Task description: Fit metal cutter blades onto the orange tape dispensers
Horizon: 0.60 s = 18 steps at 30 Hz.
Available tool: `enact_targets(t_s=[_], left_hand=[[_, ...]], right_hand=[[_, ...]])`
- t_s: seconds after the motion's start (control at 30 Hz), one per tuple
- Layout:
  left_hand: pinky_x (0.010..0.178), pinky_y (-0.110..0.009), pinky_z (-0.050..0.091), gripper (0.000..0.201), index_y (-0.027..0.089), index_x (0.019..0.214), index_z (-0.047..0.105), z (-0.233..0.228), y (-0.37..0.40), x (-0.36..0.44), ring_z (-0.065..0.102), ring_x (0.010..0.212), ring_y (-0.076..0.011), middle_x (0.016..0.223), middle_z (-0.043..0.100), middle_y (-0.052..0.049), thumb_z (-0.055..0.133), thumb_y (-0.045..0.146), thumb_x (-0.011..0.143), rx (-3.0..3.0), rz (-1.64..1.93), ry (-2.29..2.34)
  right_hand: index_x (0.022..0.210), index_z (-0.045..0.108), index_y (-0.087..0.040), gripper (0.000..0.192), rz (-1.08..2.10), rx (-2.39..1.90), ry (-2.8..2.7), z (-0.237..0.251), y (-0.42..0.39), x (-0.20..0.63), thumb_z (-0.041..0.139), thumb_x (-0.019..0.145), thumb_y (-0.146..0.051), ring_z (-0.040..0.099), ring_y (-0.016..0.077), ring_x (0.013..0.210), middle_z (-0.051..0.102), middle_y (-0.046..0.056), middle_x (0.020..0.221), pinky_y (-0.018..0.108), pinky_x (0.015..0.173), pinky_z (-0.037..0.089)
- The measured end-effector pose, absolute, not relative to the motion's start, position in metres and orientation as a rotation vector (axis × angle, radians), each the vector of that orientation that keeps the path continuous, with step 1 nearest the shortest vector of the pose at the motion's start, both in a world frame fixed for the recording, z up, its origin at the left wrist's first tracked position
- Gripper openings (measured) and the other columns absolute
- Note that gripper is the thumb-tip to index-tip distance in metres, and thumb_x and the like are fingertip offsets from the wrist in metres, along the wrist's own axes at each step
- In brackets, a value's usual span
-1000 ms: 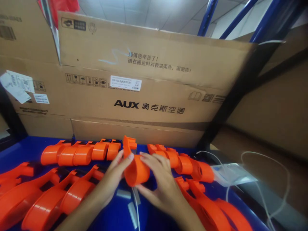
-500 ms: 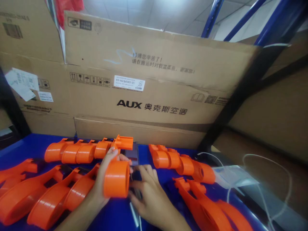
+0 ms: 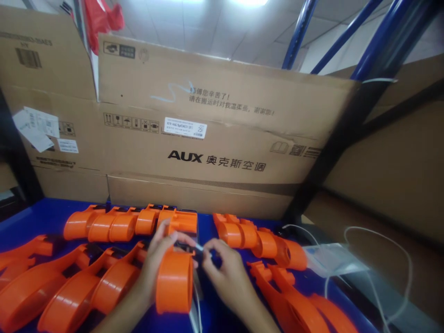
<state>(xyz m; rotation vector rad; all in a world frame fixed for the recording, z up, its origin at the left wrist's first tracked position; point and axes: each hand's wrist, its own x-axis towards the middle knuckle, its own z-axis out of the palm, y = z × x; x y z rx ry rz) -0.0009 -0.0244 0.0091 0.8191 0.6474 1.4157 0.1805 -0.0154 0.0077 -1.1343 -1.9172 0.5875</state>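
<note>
Blue worktop (image 3: 41,217), near centre: left hand (image 3: 157,266) clamped on orange part (image 3: 174,281), right hand (image 3: 224,273) pinching a small dark bit at its top. More orange parts (image 3: 114,224) in rows L & R. Far: AUX cardboard box (image 3: 215,134), blue rack posts (image 3: 298,32), ceiling tiles.

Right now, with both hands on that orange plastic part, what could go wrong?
1. The left hand grips the orange plastic tape-dispenser body while the right hand pinches a small dark piece at its top; a slip might drop the piece among the rows of orange parts.
2. The loose white cable lies near the right arm and could snag.
</note>
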Motion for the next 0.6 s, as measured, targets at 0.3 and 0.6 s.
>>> enact_targets(t_s=[0.3,0.6], left_hand=[[0.053,-0.029,0.057,0.049,0.021,0.127,0.041,0.005,-0.031,0.008,0.074,0.060,-0.0221,0.084,0.075,-0.006,0.064,0.046,0.091,1.040,1.308,0.738],[0.054,-0.033,0.059,0.045,0.024,0.123,0.042,0.003,-0.033,0.010,0.074,0.058,-0.0235,0.084,0.075,-0.005,0.062,0.049,0.091,1.029,1.259,0.730]], right_hand=[[0.092,0.069,-0.018,0.025,0.891,-0.923,-1.372,0.026,-0.005,0.202,0.073,0.087,-0.043,0.057,0.0139,0.061,0.066,0.001,0.069,0.024,0.058,0.045],[0.096,0.070,-0.019,0.022,0.941,-0.899,-1.382,0.027,-0.010,0.201,0.070,0.090,-0.041,0.057,0.0136,0.062,0.071,0.004,0.079,0.025,0.059,0.046]])
